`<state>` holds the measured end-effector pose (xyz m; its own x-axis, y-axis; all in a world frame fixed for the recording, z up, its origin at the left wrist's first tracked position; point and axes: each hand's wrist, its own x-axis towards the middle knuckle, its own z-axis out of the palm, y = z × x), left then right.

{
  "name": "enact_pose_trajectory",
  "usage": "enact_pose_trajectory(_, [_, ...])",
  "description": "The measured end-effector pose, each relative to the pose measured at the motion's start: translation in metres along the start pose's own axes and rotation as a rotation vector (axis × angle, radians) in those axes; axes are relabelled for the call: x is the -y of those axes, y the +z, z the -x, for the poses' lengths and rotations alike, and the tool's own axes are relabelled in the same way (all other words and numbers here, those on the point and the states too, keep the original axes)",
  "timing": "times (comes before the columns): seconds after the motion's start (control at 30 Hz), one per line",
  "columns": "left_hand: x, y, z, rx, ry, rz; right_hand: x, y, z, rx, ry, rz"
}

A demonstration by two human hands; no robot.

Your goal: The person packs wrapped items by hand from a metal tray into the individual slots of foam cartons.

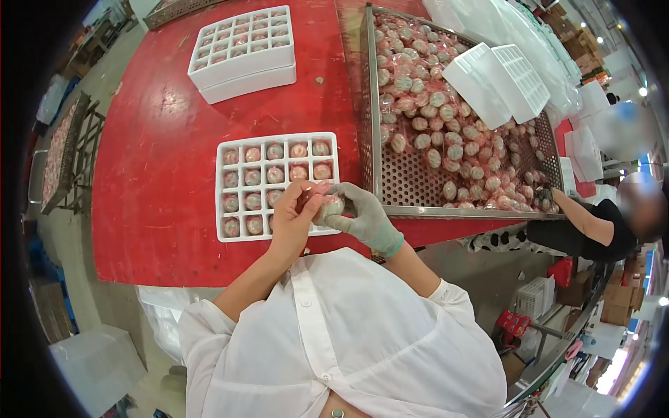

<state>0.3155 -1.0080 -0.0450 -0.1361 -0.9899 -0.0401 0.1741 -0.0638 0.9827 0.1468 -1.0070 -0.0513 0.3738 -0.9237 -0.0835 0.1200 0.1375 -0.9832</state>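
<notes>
Over the front right part of a white foam tray (pixel 224 188), both my hands meet at a wrapped ball (pixel 332 205) in clear film with pink printing. My left hand (pixel 290 214), bare, pinches the wrapper and the ball's left side. The fingers of my right hand (pixel 369 220), in a grey glove, close round the ball from the right. Similar wrapped balls (pixel 253 177) sit singly in the tray's square compartments; my hands hide a few compartments at the front right.
A perforated metal tray (pixel 411 182) on the right holds many loose wrapped balls (pixel 435 99) and two white foam trays (pixel 496 83). More filled foam trays (pixel 247 82) are stacked at the back of the red table (pixel 157 188). At far right, another person's hand (pixel 547 198) reaches into the metal tray.
</notes>
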Motion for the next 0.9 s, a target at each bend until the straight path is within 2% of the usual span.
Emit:
enact_pose_trajectory(0.03, [-0.003,-0.001,0.001,0.002,-0.088,0.109,-0.004,-0.001,-0.001,0.017,-0.022,0.08])
enact_pose_trajectory(0.07, [-0.005,0.003,0.0,-0.077,-0.076,0.089,-0.006,0.0,-0.002,0.035,-0.044,0.161])
enact_pose_trajectory(0.1, [0.001,-0.004,-0.002,-0.069,-0.11,0.12,-0.006,0.002,-0.002,0.04,-0.04,0.159])
enact_pose_trajectory(0.2, [0.012,-0.015,-0.005,-0.075,-0.155,0.169,-0.008,0.008,0.001,0.039,0.041,0.05])
enact_pose_trajectory(0.27, [0.022,-0.02,-0.008,-0.076,-0.12,0.026,-0.012,0.008,0.003,-0.003,0.008,-0.004])
enact_pose_trajectory(0.33, [0.025,-0.023,-0.01,-0.088,-0.123,0.026,-0.014,0.006,0.005,0.012,0.042,-0.038])
enact_pose_trajectory(0.43, [0.036,-0.028,-0.011,0.009,-0.16,0.042,-0.018,0.006,0.006,0.028,0.069,-0.108])
enact_pose_trajectory(0.5, [0.041,-0.025,-0.009,0.063,-0.405,0.363,-0.019,0.007,0.007,0.034,0.069,-0.145])
enact_pose_trajectory(0.53, [0.04,-0.024,-0.009,0.06,-0.406,0.365,-0.018,0.01,0.007,-0.006,0.058,-0.174])
enact_pose_trajectory(0.6, [0.033,-0.018,-0.008,0.063,-0.615,0.517,-0.013,0.015,0.01,-0.048,0.052,-0.203])
enact_pose_trajectory(0.67, [0.022,-0.012,-0.005,0.049,-0.643,0.435,-0.007,0.016,0.011,-0.041,0.044,-0.059])
enact_pose_trajectory(0.73, [0.032,-0.01,-0.001,-0.014,-0.785,0.388,-0.013,0.015,0.012,-0.051,0.058,-0.045])
enact_pose_trajectory(0.8, [0.051,-0.011,0.005,-0.061,-0.789,0.366,-0.027,0.009,0.009,0.016,0.042,0.169])
enact_pose_trajectory(0.9, [0.075,-0.006,0.016,-0.354,-0.795,0.386,-0.041,0.013,0.013,-0.068,0.019,0.403])
